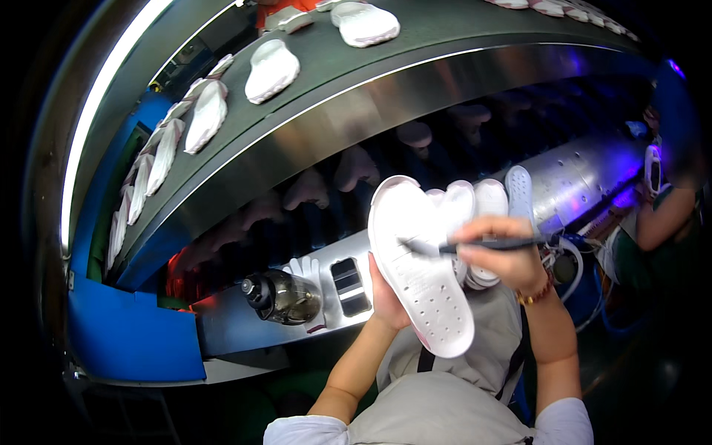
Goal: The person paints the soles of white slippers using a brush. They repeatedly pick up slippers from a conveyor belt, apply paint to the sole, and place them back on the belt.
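My left hand (387, 298) is closed on the edge of a white shoe sole (434, 311), which is tilted with its hollow inner face up. Small holes dot the sole's near end, and a pinkish edge shows below. Closed around a black-handled brush (495, 244) is my right hand (504, 252), slightly blurred and wearing a beaded bracelet. The brush's thin dark tip is over the sole's inner face, at or very near the surface; I cannot tell if it touches. Just behind my right hand, several more pale soles (490, 196) stand close together, partly hidden.
White soles (272, 70) lie along a dark green conveyor (319, 63), bunched at its left. On the metal ledge (230, 319) stand a dark bottle (282, 297) and a white glove (313, 274). Dim shoe-shaped forms line the recess. At right, a co-worker's arm (660, 219) is near a shoe.
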### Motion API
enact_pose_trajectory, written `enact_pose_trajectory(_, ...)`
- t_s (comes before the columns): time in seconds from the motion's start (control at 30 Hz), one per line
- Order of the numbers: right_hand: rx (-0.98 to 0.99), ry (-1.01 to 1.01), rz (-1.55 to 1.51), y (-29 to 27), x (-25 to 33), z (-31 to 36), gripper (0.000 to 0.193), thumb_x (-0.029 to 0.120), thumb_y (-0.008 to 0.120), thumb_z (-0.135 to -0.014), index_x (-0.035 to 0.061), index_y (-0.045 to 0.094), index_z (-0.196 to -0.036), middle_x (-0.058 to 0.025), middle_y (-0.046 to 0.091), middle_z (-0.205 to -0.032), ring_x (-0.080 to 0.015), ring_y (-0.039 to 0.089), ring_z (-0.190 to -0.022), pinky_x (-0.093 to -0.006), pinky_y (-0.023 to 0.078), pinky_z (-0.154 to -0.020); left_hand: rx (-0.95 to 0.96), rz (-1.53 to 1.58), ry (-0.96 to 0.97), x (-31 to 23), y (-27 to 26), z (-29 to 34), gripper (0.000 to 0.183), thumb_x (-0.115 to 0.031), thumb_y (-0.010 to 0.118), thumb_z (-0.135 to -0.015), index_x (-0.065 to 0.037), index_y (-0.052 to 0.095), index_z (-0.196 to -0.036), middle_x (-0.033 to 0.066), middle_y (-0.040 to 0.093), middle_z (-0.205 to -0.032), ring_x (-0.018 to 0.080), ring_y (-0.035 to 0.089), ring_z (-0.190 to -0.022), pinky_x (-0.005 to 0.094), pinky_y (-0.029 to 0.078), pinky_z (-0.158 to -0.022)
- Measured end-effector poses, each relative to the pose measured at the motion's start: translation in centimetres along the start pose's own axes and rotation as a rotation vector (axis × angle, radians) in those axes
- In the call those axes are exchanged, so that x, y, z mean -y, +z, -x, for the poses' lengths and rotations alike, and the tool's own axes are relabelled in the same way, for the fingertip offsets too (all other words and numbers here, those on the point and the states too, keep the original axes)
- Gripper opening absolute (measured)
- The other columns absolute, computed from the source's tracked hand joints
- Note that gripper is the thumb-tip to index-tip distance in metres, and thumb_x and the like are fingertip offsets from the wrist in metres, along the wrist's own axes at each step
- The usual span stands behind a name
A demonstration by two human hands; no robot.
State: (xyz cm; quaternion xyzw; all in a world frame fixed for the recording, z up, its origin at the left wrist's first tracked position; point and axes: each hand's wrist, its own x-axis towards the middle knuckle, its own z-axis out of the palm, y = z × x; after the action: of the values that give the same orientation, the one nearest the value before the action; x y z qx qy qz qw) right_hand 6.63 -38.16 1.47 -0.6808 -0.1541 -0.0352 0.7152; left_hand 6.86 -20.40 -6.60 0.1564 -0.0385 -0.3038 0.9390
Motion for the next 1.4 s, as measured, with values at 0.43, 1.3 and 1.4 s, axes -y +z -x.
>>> enact_pose_trajectory(0.43, 0.221, -0.167, 0.17, 0.2, -0.3, 0.7, 0.018, 0.007, 0.066, -0.063, 0.0032, 0.062, -0.08, -0.0094, 0.061, -0.077, -0.0167, 0.059, -0.076, -0.0268, 0.043, -0.07, 0.015, -0.233, 0.169, 0.2, 1.9, -1.3, 0.073, -0.063, 0.021, -0.077, -0.012, 0.021, -0.129, 0.012, 0.032, -0.128, 0.0285, 0.039, -0.112, 0.0407, 0.034, -0.092)
enact_pose_trajectory(1.3, 0.341, -0.17, -0.019, -2.8, -2.4, 2.7, 0.021, -0.004, 0.064, -0.063, -0.0005, 0.061, -0.083, -0.0111, 0.06, -0.083, -0.0144, 0.056, -0.077, -0.0227, 0.044, -0.072, 0.083, -0.28, 0.471, -3.6, 3.6, -3.4, 0.085, -0.071, 0.02, -0.071, -0.005, 0.029, -0.125, 0.0225, 0.045, -0.111, 0.0358, 0.049, -0.095, 0.0462, 0.039, -0.082)
enact_pose_trajectory(1.4, 0.181, -0.001, -0.367, -3.1, -2.9, 2.7, 0.021, -0.005, 0.064, -0.062, -0.0018, 0.061, -0.082, -0.0116, 0.06, -0.084, -0.0143, 0.056, -0.077, -0.0229, 0.044, -0.072, 0.216, -0.135, 0.339, -3.9, 3.8, -3.7, 0.082, -0.068, 0.024, -0.073, -0.006, 0.025, -0.127, 0.0222, 0.037, -0.119, 0.036, 0.042, -0.104, 0.0459, 0.034, -0.089)
